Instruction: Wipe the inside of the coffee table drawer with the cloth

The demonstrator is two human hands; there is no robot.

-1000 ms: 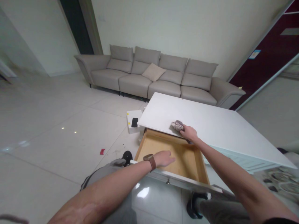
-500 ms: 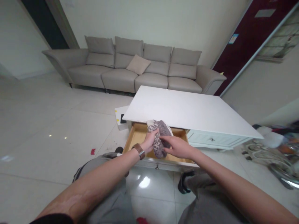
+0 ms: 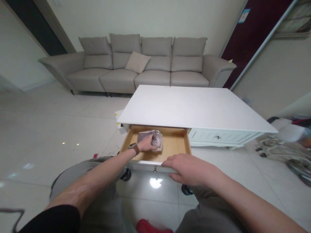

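- Folded cloth (image 3: pixel 159 141) lies in the pulled-out drawer (image 3: pixel 175 142), toward its left side, directly under the left grip (image 3: pixel 146 144).
- Left grip: fingers curled onto the cloth, partly covering it; cannot tell whether they pinch it.
- Right grip (image 3: pixel 188 166): loosely open, at the drawer's front edge.
- White counter (image 3: pixel 179 105) just behind; sofa (image 3: pixel 153 79) beyond.

1 cloth bundle (image 3: pixel 158 139), 2 drwrs (image 3: pixel 173 145) w/ 2 knobs (image 3: pixel 155 169), 1 tbl (image 3: pixel 191 106), 1 sofa (image 3: pixel 155 79).
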